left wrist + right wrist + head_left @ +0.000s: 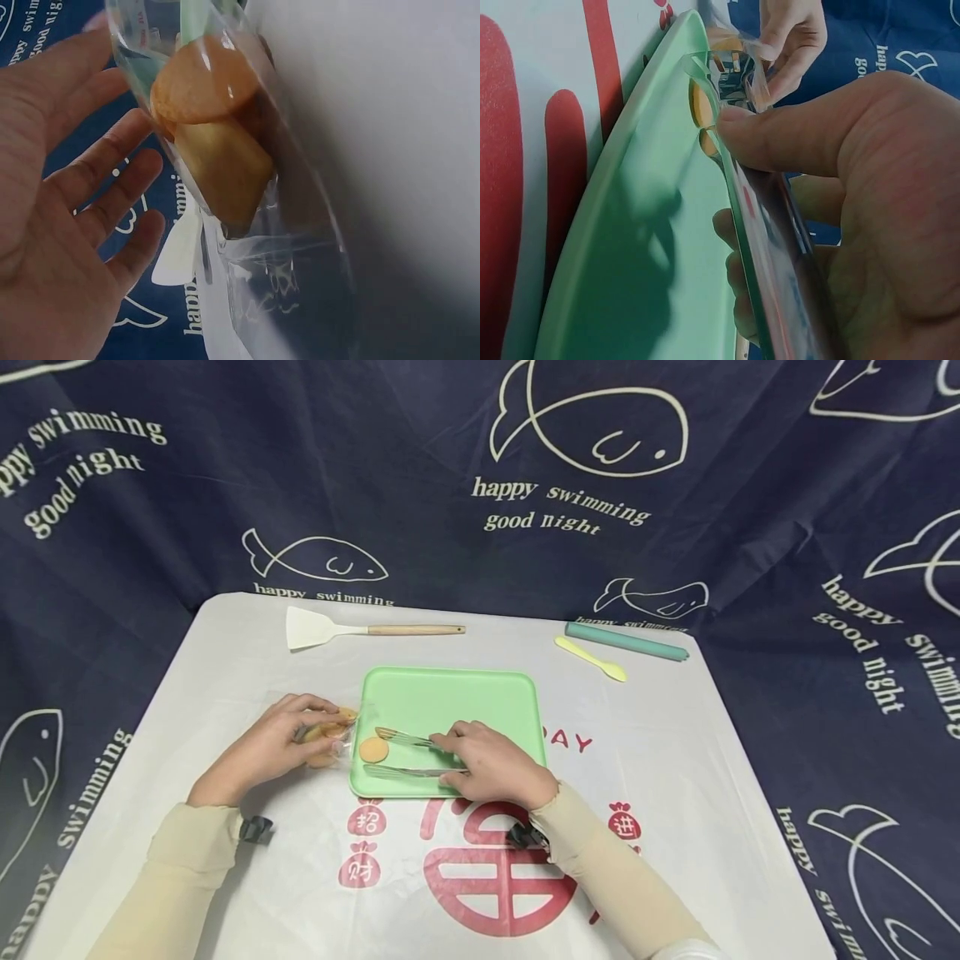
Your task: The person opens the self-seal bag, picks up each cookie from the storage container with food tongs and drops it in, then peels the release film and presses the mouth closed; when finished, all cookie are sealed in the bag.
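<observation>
My left hand holds a clear plastic bag at the left edge of a green tray. Inside the bag, the left wrist view shows a round biscuit and an angular yellowish one. Metal tongs are gripped by my right hand over the tray, thumb on one arm and fingers on the other. Their arms stand apart, pointing left toward the bag. Between the tong tips, a round biscuit shows at the tray's left side.
A white spatula with a wooden handle lies at the table's back left. At the back right are a yellow spoon and a teal stick-like object. Dark printed cloth hangs behind the white table.
</observation>
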`<state>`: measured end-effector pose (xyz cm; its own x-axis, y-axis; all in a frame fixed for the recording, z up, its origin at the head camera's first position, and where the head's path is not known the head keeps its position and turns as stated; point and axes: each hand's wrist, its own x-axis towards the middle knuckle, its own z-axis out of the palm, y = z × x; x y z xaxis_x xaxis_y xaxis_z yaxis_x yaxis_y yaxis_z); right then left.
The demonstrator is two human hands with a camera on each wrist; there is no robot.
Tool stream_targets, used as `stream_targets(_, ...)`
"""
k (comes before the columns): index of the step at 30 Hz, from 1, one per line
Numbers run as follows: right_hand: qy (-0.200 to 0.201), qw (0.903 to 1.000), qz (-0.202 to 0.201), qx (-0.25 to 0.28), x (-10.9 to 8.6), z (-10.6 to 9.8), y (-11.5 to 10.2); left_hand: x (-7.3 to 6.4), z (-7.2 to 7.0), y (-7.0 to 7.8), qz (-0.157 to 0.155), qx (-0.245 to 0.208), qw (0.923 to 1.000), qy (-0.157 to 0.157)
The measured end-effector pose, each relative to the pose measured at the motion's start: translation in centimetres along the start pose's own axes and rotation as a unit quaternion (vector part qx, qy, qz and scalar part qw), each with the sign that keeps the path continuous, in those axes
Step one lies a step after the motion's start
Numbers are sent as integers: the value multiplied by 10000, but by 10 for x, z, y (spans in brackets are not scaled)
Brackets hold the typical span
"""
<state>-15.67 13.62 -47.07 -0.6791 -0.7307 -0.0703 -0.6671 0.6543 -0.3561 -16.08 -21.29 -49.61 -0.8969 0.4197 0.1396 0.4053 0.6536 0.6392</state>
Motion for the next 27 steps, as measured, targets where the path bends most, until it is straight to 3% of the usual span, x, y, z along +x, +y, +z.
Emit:
stream_targets(16, -97, 9998, 157, 55, 0, 3, 2, 4, 6, -4, -104, 261, 9996, 53)
stream_targets(20, -94, 9998, 142, 43, 0, 2, 1, 5, 7, -4, -45, 371, 9991, 215)
stream_targets(27, 69, 9999, 124, -11, 0, 1, 2, 4, 6, -4, 14, 117, 9979, 639)
